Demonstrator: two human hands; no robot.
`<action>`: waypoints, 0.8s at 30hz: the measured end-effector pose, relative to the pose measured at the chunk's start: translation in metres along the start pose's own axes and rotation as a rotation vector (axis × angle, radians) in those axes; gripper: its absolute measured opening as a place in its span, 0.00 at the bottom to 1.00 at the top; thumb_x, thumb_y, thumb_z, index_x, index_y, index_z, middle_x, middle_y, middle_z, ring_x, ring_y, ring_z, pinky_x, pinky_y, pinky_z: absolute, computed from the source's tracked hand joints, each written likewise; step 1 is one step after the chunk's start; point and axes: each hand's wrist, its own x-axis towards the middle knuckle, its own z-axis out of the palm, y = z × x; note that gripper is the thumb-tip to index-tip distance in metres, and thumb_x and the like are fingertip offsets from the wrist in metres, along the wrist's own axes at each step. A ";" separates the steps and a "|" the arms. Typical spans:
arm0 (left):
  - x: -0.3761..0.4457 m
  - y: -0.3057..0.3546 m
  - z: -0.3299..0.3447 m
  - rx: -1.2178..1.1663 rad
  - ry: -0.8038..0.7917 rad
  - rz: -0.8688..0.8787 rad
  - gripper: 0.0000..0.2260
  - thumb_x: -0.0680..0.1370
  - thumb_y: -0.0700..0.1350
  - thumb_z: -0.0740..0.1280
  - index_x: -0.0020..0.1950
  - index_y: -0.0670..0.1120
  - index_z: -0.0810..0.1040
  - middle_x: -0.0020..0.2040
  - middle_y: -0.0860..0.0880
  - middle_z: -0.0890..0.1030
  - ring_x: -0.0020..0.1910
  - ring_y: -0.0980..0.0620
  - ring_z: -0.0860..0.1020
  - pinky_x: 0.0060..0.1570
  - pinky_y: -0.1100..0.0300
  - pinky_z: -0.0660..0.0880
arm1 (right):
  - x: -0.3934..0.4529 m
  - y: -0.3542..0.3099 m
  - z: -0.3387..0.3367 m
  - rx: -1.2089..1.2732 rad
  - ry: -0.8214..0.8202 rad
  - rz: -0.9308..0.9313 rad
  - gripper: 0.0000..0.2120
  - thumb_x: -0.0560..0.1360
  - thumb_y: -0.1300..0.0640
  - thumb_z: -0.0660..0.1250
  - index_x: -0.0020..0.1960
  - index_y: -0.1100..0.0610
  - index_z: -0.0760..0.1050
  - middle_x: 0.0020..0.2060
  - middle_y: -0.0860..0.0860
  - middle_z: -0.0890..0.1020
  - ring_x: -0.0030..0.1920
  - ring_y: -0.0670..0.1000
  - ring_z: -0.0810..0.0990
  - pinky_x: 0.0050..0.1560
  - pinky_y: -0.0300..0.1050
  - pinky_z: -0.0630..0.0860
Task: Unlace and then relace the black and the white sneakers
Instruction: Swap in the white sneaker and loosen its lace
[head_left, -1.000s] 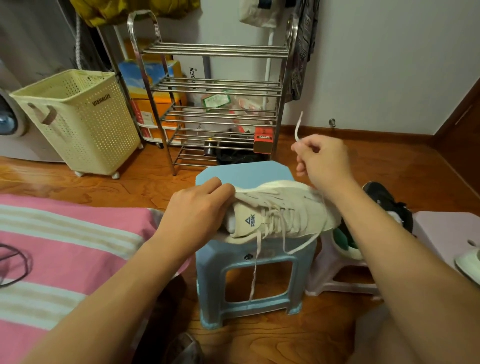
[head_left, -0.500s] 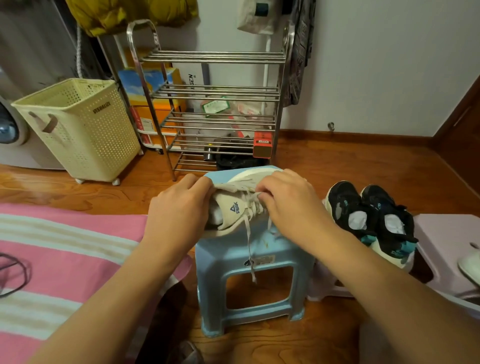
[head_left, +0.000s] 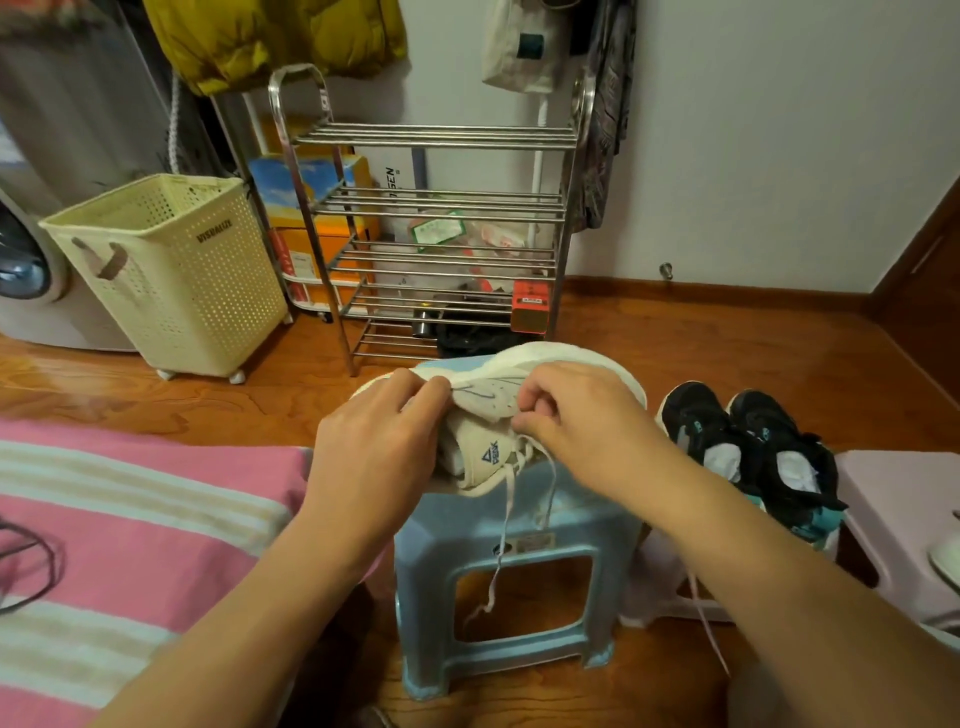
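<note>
Wooden floor (head_left: 727, 358) underfoot; pink striped bedding (head_left: 130, 519) at near left, cream laundry basket (head_left: 171, 270) and steel shoe rack (head_left: 431, 234) against the far wall. Blue plastic stool (head_left: 509, 587) at centre, serving as the bench. White sneaker (head_left: 519, 395) lying on the stool top, tipped onto its side with the sole turned away and the tongue label toward the camera. Pair of black sneakers (head_left: 748, 441) standing to the right on a pale stool (head_left: 898, 493), just beside the blue one and untouched by either hand. Left hand (head_left: 379, 441) curled over the heel end of the white sneaker, fingertips pinching the upper near the collar and steadying it. Right hand (head_left: 587, 415) bunched over the eyelet area, fingers curled as if nipping a strand of lace; exact strand hidden under the knuckles. Two loose ends of white lace (head_left: 506, 519) hanging from under that hand down the front of the stool, one end frayed. Judged step: lace work on the white sneaker, upper eyelets; whether pulling out or threading back cannot be told from this view. Next move, as judged: firm hold at the heel, one strand singled out and drawn cleanly through its eyelet without snagging the dangling ends. Black pair seemingly yet to be handled.
</note>
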 end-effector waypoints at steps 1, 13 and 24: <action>0.000 0.000 0.000 -0.003 -0.004 -0.002 0.07 0.79 0.44 0.64 0.50 0.43 0.80 0.42 0.48 0.77 0.34 0.48 0.74 0.28 0.60 0.59 | -0.001 0.000 -0.001 -0.035 -0.015 -0.032 0.04 0.77 0.52 0.71 0.46 0.50 0.76 0.39 0.42 0.76 0.41 0.44 0.74 0.45 0.45 0.75; 0.003 -0.005 0.000 0.006 -0.058 0.095 0.11 0.74 0.39 0.68 0.55 0.42 0.81 0.46 0.46 0.81 0.38 0.47 0.78 0.30 0.60 0.63 | -0.003 0.012 -0.017 0.311 -0.013 0.172 0.04 0.74 0.62 0.71 0.40 0.57 0.81 0.31 0.54 0.82 0.29 0.46 0.77 0.36 0.45 0.77; -0.005 -0.002 0.007 -0.048 -0.138 0.067 0.08 0.76 0.40 0.66 0.54 0.45 0.81 0.44 0.48 0.80 0.37 0.47 0.77 0.25 0.57 0.68 | 0.000 0.006 -0.004 -0.168 -0.026 -0.103 0.07 0.80 0.57 0.67 0.52 0.53 0.84 0.47 0.48 0.83 0.50 0.48 0.78 0.55 0.47 0.74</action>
